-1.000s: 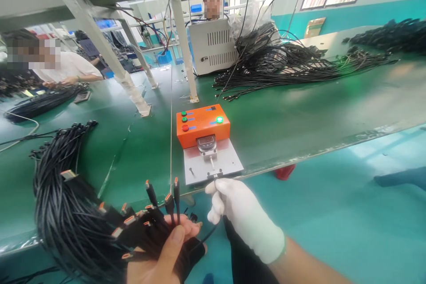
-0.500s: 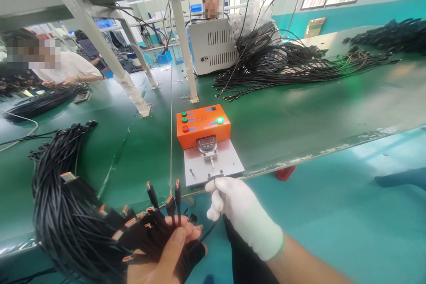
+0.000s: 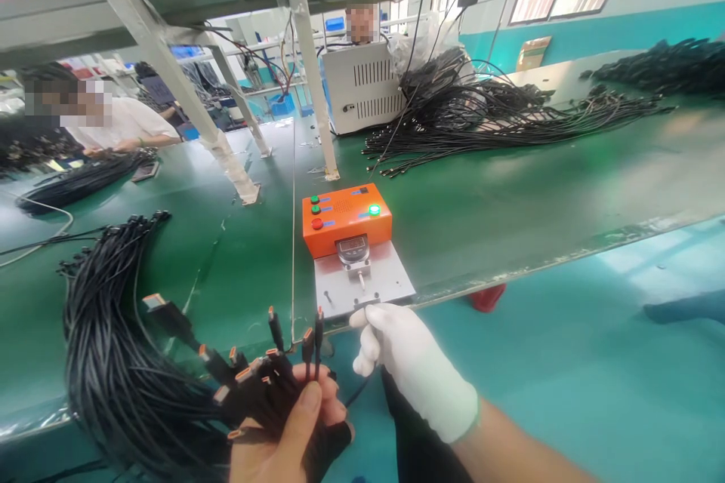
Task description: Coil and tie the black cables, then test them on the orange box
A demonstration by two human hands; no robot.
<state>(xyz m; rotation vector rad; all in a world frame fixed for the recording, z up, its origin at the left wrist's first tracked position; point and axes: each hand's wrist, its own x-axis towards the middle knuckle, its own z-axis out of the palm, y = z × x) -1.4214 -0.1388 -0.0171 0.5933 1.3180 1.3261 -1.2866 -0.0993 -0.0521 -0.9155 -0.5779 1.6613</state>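
My left hand is bare and closed round a thick bundle of black cables, whose orange-tipped connectors stick up above my fingers. My right hand wears a white glove and pinches one cable's connector end at the front edge of the grey plate of an orange tester box. The box has a round gauge, green and red buttons, and a lit green lamp. The pinched cable runs down from my gloved fingers towards the bundle.
The green bench carries a large heap of black cables at the back right beside a white metal cabinet. Metal frame posts stand behind the tester. A person in white works at the far left; another stands behind the cabinet.
The bundle in my left hand has shifted slightly right and its connectors sit a little lower in view. My gloved right hand stays at the plate's front edge.
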